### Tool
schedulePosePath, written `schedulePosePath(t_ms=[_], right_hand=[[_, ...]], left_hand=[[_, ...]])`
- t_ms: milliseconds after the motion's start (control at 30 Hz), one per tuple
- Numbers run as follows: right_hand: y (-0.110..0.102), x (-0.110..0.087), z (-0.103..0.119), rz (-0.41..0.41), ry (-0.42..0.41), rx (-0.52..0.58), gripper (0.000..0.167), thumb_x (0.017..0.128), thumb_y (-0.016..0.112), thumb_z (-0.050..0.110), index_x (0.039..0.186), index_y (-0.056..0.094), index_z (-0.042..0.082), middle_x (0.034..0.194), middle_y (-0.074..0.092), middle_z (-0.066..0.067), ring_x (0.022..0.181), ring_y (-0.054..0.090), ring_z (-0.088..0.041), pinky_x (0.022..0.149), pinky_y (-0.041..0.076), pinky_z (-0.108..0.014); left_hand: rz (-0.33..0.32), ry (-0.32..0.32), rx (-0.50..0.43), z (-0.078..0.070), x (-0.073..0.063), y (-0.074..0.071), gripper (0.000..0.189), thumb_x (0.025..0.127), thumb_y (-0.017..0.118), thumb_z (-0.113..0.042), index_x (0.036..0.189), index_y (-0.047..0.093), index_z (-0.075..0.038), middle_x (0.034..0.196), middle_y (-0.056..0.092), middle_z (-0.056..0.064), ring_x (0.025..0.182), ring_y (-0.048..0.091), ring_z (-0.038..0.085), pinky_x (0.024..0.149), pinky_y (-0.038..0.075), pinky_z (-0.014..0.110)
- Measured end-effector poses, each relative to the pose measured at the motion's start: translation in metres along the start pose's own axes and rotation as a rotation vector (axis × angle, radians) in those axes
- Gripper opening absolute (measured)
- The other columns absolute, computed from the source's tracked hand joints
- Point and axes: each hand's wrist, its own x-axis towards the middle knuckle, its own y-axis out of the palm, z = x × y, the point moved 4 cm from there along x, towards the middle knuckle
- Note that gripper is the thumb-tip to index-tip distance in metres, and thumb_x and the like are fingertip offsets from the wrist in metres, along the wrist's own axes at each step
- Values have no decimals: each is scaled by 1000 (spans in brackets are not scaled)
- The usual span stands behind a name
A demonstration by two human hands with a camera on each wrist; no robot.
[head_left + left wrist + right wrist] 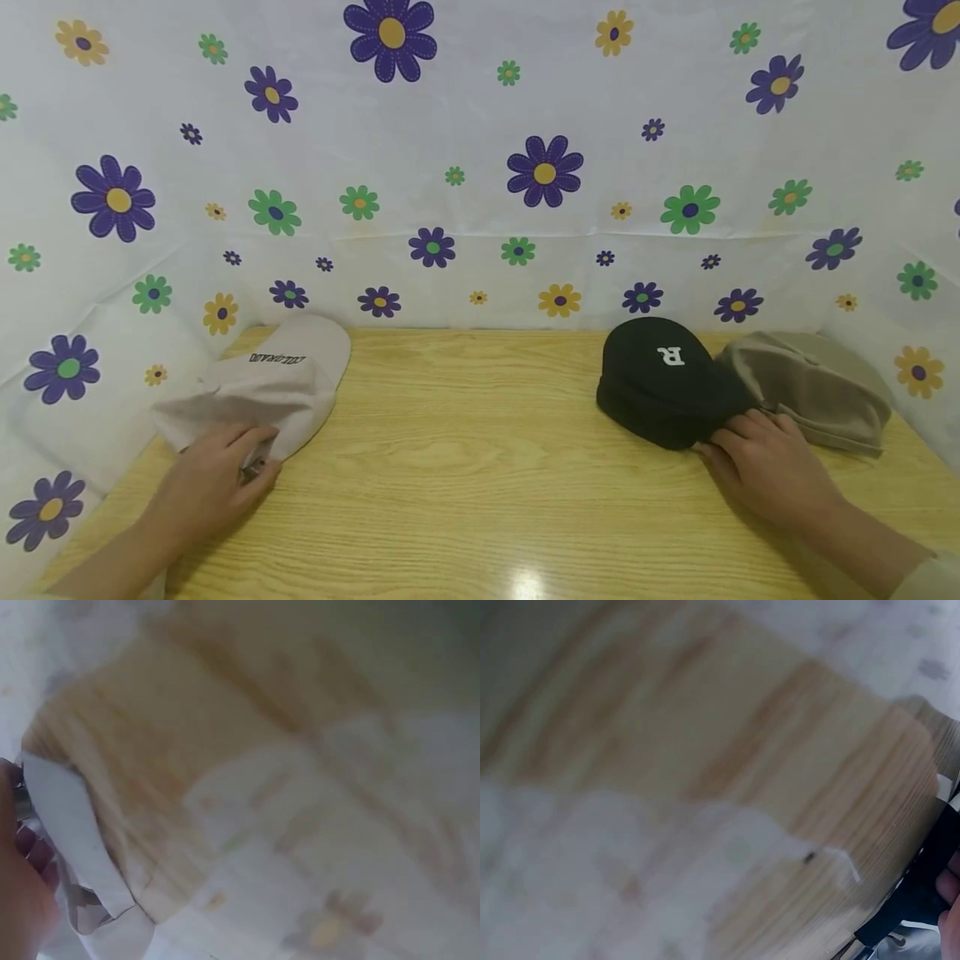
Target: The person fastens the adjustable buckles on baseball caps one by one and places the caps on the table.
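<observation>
On the left side of the table lies a pale pinkish baseball cap lettered "COLORADO", its brim pointing away. My left hand grips its near back edge, with a metal buckle showing between thumb and fingers. The left wrist view has the cap's pale strap beside the curled fingers. Over on the right, my right hand pinches the near edge of a black cap with a white "R". In the right wrist view, fingertips hold its black band at the frame's edge.
A khaki cap lies right behind the right hand, against the black cap. The wood-grain table stretches between the caps. A white flowered cloth hangs behind and along both sides.
</observation>
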Motion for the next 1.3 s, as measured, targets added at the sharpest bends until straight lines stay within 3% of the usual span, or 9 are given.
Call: schedulePosePath(t_ms=[133,267,333,600,767,867,1000,1067,1300], right_hand=[[0,1,0,-3,-2,4,49,102,44,48,76,70,14,78,65,-1,78,59,-26,68,39,-45],[0,1,1,-25,-6,25,67,104,25,57,79,70,14,80,66,-2,80,60,-27,67,39,-45],[0,2,1,-43,-14,29,69,104,21,57,79,69,15,80,65,-2,79,59,-27,66,38,-45],[-3,5,7,-95,-54,43,63,105,24,50,77,67,13,77,63,-1,73,58,-24,62,41,-43],[-3,5,11,-94,-40,63,63,104,24,50,76,67,15,76,63,2,72,58,-22,63,43,-43],[-2,4,14,-64,-22,84,45,102,43,44,77,68,16,76,63,4,72,59,-20,64,43,-41],[-1,3,18,4,20,92,9,78,76,23,78,68,19,77,64,7,73,58,-17,64,43,-38],[-1,3,21,23,35,84,19,66,83,16,78,68,21,77,63,8,73,58,-16,64,43,-37],[0,7,28,30,57,101,21,65,85,16,77,68,22,79,64,9,75,59,-16,67,46,-39]], left_hand=[[65,-86,-37,2,-3,2,39,69,83,-16,103,72,-3,97,69,10,89,66,30,79,53,48],[80,-126,-64,3,-4,3,35,69,85,-15,101,72,-5,96,70,8,89,66,29,78,53,48],[72,-124,-70,2,-5,3,33,68,85,-13,98,73,-6,94,69,6,86,66,26,76,53,45],[86,-121,-85,-1,-3,5,26,71,84,-13,95,73,-11,91,69,1,82,65,21,72,55,42],[61,-55,-92,-3,0,7,28,68,84,-9,94,74,-11,88,68,-3,80,64,19,70,55,37],[36,3,-93,-6,1,8,29,66,84,-6,93,73,-11,87,67,-4,78,62,15,69,53,29],[19,44,-86,-10,2,9,29,66,82,-5,93,73,-11,88,66,-4,78,60,14,69,50,24],[14,49,-82,-12,3,9,28,67,81,-5,93,73,-11,88,66,-4,79,61,15,69,51,26],[-3,90,-114,-24,8,13,27,69,80,-5,94,73,-9,90,65,-3,79,60,13,69,51,24]])
